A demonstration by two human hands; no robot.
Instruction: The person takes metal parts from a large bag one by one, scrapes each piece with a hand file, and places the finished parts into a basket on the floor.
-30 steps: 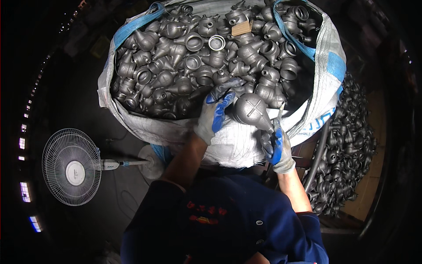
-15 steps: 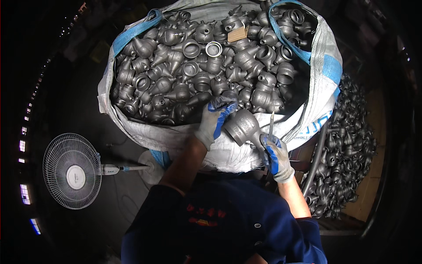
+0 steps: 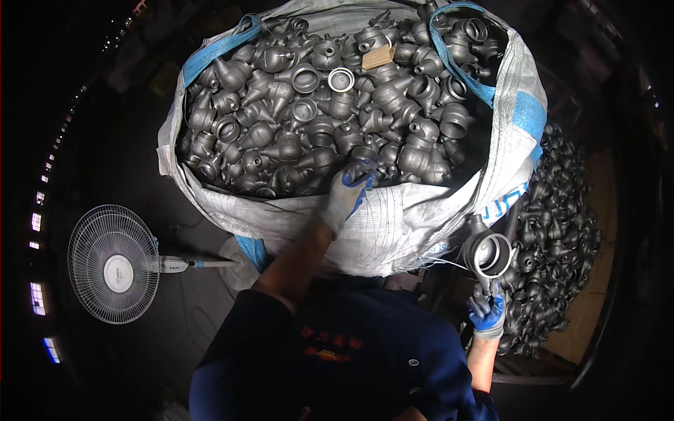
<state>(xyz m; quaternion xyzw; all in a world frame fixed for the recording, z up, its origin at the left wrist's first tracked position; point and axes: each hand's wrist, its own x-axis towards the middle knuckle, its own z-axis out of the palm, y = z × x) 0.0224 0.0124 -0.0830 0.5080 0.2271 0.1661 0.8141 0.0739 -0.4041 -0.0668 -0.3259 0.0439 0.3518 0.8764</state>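
Note:
My right hand (image 3: 486,312), in a grey and blue work glove, is out past the right front of the bag. It is closed round the narrow end of a grey metal casting (image 3: 484,256), whose wide round mouth faces up. My left hand (image 3: 349,193), gloved alike, reaches over the front rim of the big white woven bag (image 3: 295,221). Its fingers are curled on another grey casting (image 3: 361,158) at the near edge of the heap; the fingertips are partly hidden and dark. Several like castings (image 3: 337,105) fill the bag.
A large pile of similar castings (image 3: 547,259) lies to the right of the bag. At the left a white standing fan (image 3: 116,270) leans into view. Blue lifting straps (image 3: 460,63) loop over the bag's rim, and a small brown cardboard piece (image 3: 379,57) rests on the heap.
My right hand has swung right and nearer to me, carrying the casting from the bag's front to beside the pile and turning its mouth up. My left hand stays at the heap's near edge.

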